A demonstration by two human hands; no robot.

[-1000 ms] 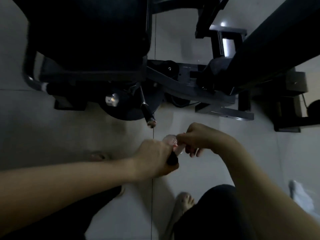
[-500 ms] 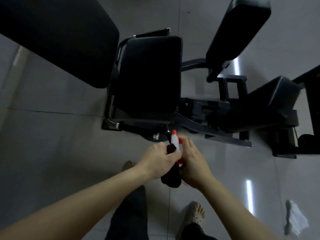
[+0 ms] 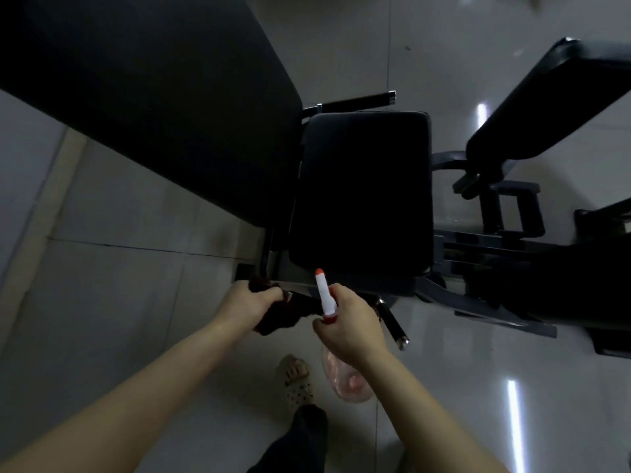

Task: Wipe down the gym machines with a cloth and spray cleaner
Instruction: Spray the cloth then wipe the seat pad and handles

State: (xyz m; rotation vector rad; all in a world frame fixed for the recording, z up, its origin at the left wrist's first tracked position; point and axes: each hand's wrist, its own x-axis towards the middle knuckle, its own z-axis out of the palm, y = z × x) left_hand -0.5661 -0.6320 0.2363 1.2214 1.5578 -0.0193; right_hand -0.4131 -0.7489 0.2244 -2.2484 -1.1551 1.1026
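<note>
2 hands are working low in front of the machine [image 3: 478, 254], just below the near edge of its seat [image 3: 362, 192]. Left hand [image 3: 251, 308] is gripping the cloth [image 3: 278, 320], which is dark and bunched, with fingers curled round it. The cloth is lying against a dark bar under the seat's near-left corner. Right hand [image 3: 350, 324] is just beside the cloth, a small gap between the 2 hands.

Right hand is holding the bottle [image 3: 322, 293] by the neck, fingers wrapped round it. The white spray head with its orange tip is pointing up and away, and the tip is overlapping the seat's near edge. The see-through pinkish body is hanging below the hand. Cannot tell how full it is.

Both forearms are reaching forward and down from the bottom corners, bare, wrists close together.

1 black handle [image 3: 392, 324] is sticking out just right of the right hand. 1 large dark pad [image 3: 146, 97] is filling the upper left. 1 foot [image 3: 297, 380] in a holed sandal is standing on the tiled floor [image 3: 102, 302] beside the bottle body.
</note>
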